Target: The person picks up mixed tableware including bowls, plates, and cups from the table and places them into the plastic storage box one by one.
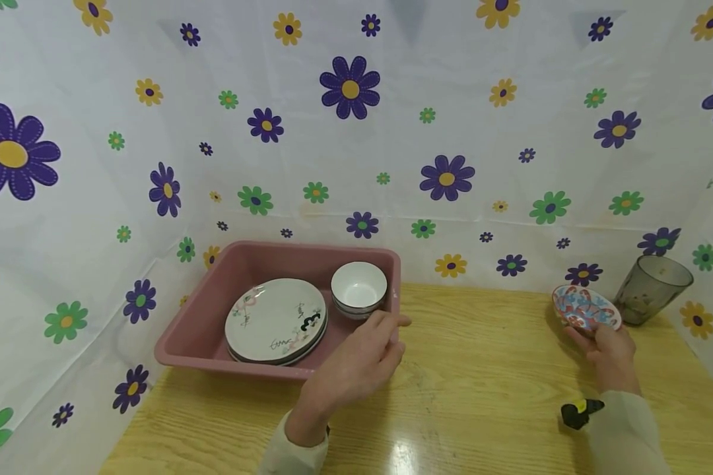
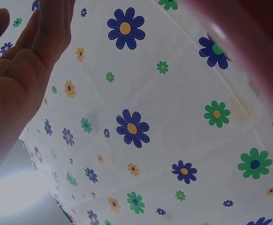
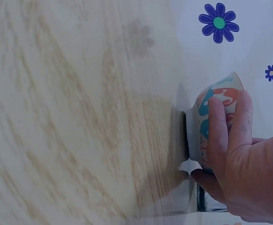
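My right hand (image 1: 613,353) grips a patterned bowl (image 1: 582,305), red, blue and white, by its near side, thumb and fingers on its wall. In the right wrist view this bowl (image 3: 204,117) shows its outer side, close to the wooden tabletop. My left hand (image 1: 362,356) is over the right front corner of a pink basin (image 1: 243,371), with nothing in its grasp. The left wrist view shows that hand (image 2: 31,61) with fingers extended. Inside the basin are stacked white plates (image 1: 276,316) with floral print and, at the right, stacked white bowls (image 1: 358,284).
A grey see-through cup (image 1: 656,290) stands just right of the patterned bowl, near the back edge. A small black object with a yellow mark (image 1: 579,413) is beside my right sleeve. Flower-printed white sheeting (image 1: 392,145) surrounds the wooden table (image 1: 475,376) at the back and sides.
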Tool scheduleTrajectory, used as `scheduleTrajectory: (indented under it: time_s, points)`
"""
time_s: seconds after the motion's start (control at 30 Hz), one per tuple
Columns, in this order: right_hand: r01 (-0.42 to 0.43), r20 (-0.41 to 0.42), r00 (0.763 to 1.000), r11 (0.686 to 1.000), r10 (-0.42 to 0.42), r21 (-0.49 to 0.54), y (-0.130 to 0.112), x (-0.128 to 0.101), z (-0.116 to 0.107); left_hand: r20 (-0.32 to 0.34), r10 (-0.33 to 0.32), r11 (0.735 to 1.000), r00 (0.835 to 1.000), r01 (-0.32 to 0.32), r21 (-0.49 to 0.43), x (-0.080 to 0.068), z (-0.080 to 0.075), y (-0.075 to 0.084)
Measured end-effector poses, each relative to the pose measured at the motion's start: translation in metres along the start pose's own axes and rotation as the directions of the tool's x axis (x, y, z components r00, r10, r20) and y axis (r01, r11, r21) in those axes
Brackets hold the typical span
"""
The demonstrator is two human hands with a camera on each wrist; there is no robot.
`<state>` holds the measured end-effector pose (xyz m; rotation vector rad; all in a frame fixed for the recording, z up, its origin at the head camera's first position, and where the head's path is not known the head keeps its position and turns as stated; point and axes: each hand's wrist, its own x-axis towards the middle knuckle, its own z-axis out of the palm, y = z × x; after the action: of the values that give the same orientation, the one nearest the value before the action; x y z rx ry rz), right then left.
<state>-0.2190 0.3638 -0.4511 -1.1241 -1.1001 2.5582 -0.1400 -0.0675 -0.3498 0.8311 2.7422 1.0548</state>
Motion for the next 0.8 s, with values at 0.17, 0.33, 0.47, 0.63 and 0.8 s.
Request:
scheduleTrajectory:
  time_s: [0.17, 0.33, 0.47, 0.63, 0.8]
  points:
    - [0.003, 0.057, 0.998, 1.0, -0.002, -0.009, 0.0, -0.006, -0.005, 0.005, 0.0, 1.0, 1.0, 0.0, 0.005, 0.001, 0.0, 0.001]
    - [0.027, 0.103, 0.994, 1.0, -0.027, 0.004, 0.002, -0.013, -0.005, 0.006, 0.0, 1.0, 1.0, 0.0, 0.007, 0.002, 0.0, 0.001]
    - [0.058, 0.115, 0.992, 0.998, -0.058, 0.004, 0.001, -0.019, -0.005, 0.012, -0.008, 1.0, 1.0, 0.008, 0.011, 0.002, 0.0, 0.001]
    - [0.116, 0.153, 0.982, 0.993, -0.114, -0.005, 0.002, -0.03, -0.005, 0.021, -0.005, 1.0, 1.0, 0.005, 0.015, 0.002, 0.001, 0.001]
    - [0.17, 0.245, 0.955, 0.986, -0.165, 0.002, 0.003, -0.043, -0.006, 0.022, 0.008, 1.0, 1.0, -0.008, 0.021, 0.002, 0.002, 0.0]
